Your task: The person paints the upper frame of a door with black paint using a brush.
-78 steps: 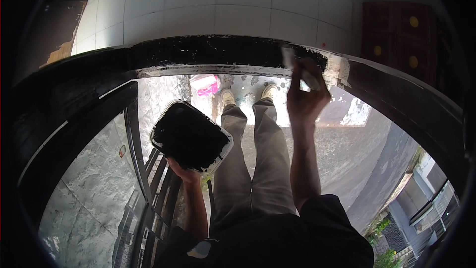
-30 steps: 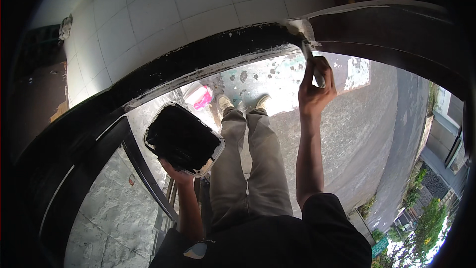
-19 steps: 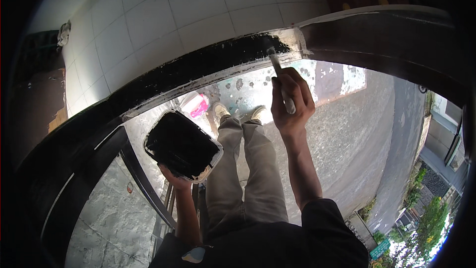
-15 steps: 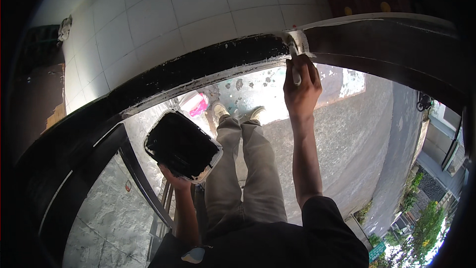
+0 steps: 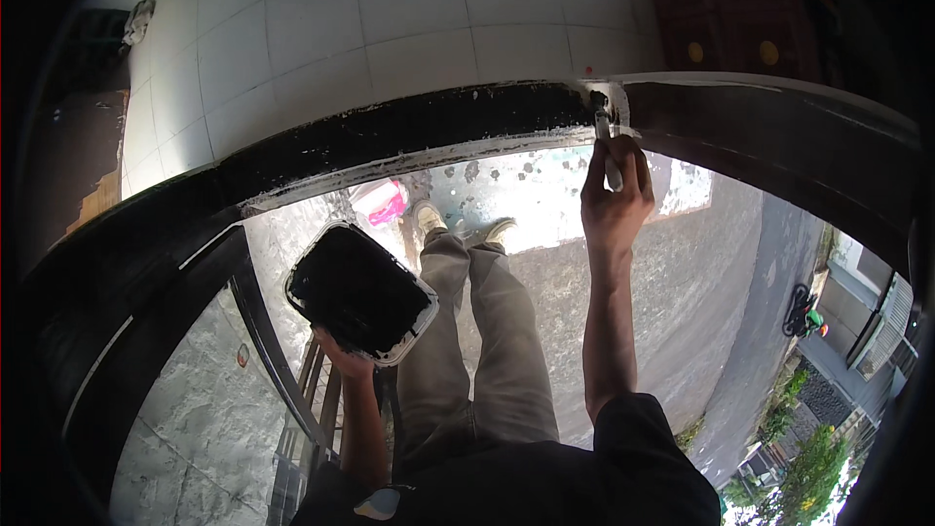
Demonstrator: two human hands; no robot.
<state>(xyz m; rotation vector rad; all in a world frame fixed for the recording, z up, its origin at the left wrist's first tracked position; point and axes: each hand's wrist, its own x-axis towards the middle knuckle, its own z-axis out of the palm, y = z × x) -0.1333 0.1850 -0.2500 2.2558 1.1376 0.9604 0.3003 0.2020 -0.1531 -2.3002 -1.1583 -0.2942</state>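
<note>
My right hand (image 5: 617, 191) is closed around the pale handle of a paintbrush (image 5: 604, 125). The brush's dark bristles touch a whitish bare patch (image 5: 612, 95) on a long wooden frame beam (image 5: 429, 115). Left of that patch the beam is black; to its right it is dark brown. Below, my left hand (image 5: 343, 355) grips a rectangular tub of black paint (image 5: 358, 287) from its underside and near edge. Black paint smears the tub's pale rim. Most of the left fingers are hidden under it.
Beyond the beam lies a white tiled floor (image 5: 409, 0) with a dark red cabinet (image 5: 730, 15). A black frame with glass (image 5: 255, 331) stands at lower left. Under my feet is a paint-spotted surface (image 5: 545, 190), beside a pink and white bag (image 5: 385, 205).
The view has shifted, and the beam sits lower in it. My right hand and the brush have moved slightly right along the beam, onto the whitish patch. The tub stays in my left hand.
</note>
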